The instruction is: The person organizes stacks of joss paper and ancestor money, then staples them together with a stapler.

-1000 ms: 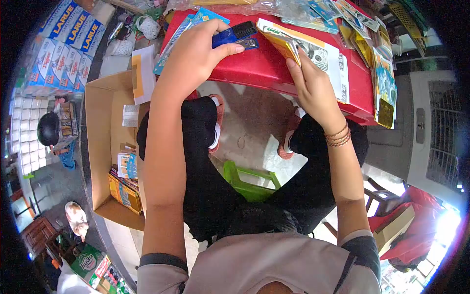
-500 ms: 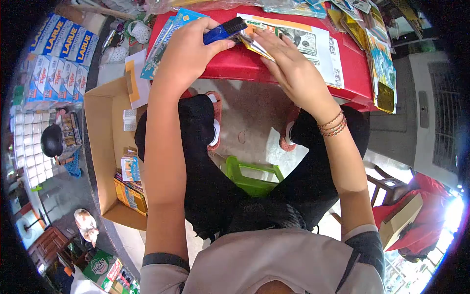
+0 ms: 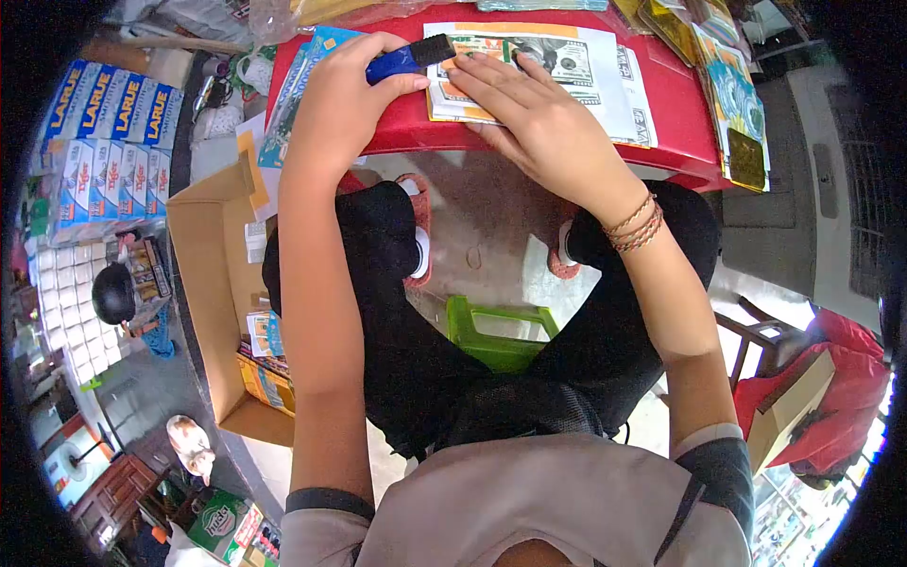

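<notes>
Blue plastic stapler [image 3: 408, 59] gripped in my left hand [image 3: 345, 99], far on the red plastic table [image 3: 675, 142]. My right hand [image 3: 534, 118] lies flat, fingers spread, pressing the white-and-orange paper packet [image 3: 453, 99] just right of it.

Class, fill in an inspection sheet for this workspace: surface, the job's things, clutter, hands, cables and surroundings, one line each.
Surface: red table, mostly covered with printed sheets.
Job's things: blue stapler at the corner of a paper packet printed like a banknote.
Clutter: colourful packets along the table's right edge.
Hands: left hand grips the stapler; right hand lies flat on the packet.
Cables: nothing seen.
Surroundings: open cardboard box holding packets, green stool, stacked beer cartons.
</notes>
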`<state>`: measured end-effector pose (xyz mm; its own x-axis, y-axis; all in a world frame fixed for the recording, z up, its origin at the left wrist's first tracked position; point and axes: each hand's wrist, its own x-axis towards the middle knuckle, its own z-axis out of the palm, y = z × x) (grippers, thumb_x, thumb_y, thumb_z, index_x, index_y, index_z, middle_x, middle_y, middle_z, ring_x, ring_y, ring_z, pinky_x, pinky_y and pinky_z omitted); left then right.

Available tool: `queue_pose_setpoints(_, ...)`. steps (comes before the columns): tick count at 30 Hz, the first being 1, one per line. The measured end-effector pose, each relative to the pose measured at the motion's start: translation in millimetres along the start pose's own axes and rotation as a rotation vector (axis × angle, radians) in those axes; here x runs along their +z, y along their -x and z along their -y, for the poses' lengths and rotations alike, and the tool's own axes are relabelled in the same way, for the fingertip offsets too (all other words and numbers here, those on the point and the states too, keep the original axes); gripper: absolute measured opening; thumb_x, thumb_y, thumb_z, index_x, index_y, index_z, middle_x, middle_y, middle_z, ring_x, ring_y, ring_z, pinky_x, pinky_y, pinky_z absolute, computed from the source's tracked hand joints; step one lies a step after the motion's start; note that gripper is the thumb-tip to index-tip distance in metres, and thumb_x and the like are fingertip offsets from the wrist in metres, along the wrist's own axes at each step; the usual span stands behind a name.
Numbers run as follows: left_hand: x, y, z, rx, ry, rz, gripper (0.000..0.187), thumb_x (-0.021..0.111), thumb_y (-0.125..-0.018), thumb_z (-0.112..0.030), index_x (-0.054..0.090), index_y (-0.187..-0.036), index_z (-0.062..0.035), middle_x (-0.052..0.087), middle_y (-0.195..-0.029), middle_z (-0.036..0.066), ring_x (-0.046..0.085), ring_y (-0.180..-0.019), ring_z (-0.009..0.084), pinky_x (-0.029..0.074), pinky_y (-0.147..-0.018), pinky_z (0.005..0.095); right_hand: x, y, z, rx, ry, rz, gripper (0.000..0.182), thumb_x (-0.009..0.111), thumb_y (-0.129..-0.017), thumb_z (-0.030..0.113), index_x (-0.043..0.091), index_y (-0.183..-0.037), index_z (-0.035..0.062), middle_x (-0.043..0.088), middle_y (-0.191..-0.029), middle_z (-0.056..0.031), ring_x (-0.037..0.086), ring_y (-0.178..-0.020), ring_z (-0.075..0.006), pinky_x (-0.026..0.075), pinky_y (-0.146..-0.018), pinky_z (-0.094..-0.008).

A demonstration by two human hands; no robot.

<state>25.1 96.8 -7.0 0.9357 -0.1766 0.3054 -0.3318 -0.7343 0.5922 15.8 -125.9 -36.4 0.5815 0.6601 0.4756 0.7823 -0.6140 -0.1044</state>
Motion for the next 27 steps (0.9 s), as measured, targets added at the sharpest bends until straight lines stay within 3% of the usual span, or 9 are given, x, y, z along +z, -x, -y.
queue_pose_setpoints(6,-4,1,13,0.055,0.030,0.033,0.037,0.073,-0.077,-0.021,0.063,-0.106,0.0004,0.064,-0.104,0.018,0.061,-0.097,0.0336,0.045,-0.087,0.0365,1,1,-2,0.035,-0.063,0.023,0.048,0.058,-0.091,0.023,0.047,-0.137,0.0118,0.047,-0.141,-0.0085,0.047,-0.128,-0.0249,0.031,-0.111,-0.0446)
queue_pose_setpoints(19,-2,1,10,0.063,-0.045,0.064,0.037,0.073,-0.078,-0.018,0.064,-0.108,-0.0001,0.062,-0.107,0.016,0.060,-0.098,0.0333,0.044,-0.088,0.0362,-2,0,-1,0.049,-0.166,-0.018,0.042,0.065,-0.084,0.017,0.054,-0.122,0.0054,0.051,-0.132,-0.0123,0.050,-0.122,-0.0297,0.035,-0.109,-0.0447)
queue_pose_setpoints(22,-5,0,15,0.080,0.013,0.091,0.036,0.072,-0.079,-0.020,0.064,-0.108,-0.0002,0.063,-0.108,0.014,0.061,-0.098,0.0289,0.045,-0.089,0.0355,-2,1,-1,0.049,-0.168,-0.040,0.043,0.066,-0.082,0.016,0.054,-0.122,0.0049,0.051,-0.130,-0.0130,0.051,-0.119,-0.0316,0.040,-0.105,-0.0425)
queue_pose_setpoints(25,-7,-1,15,-0.034,0.255,0.078,0.035,0.071,-0.083,-0.021,0.063,-0.110,-0.0016,0.063,-0.110,0.012,0.062,-0.101,0.0233,0.046,-0.091,0.0346,-3,1,-2,0.070,-0.179,-0.024,0.044,0.068,-0.081,0.016,0.055,-0.122,0.0043,0.052,-0.127,-0.0138,0.052,-0.116,-0.0326,0.042,-0.101,-0.0405)
queue_pose_setpoints(27,-15,-7,6,-0.082,0.319,-0.148,0.033,0.069,-0.085,-0.024,0.064,-0.111,-0.0036,0.063,-0.111,0.011,0.061,-0.105,0.0203,0.046,-0.092,0.0337,-4,1,-1,0.073,-0.179,-0.012,0.045,0.068,-0.081,0.015,0.055,-0.122,0.0039,0.052,-0.125,-0.0141,0.052,-0.115,-0.0328,0.043,-0.099,-0.0398)
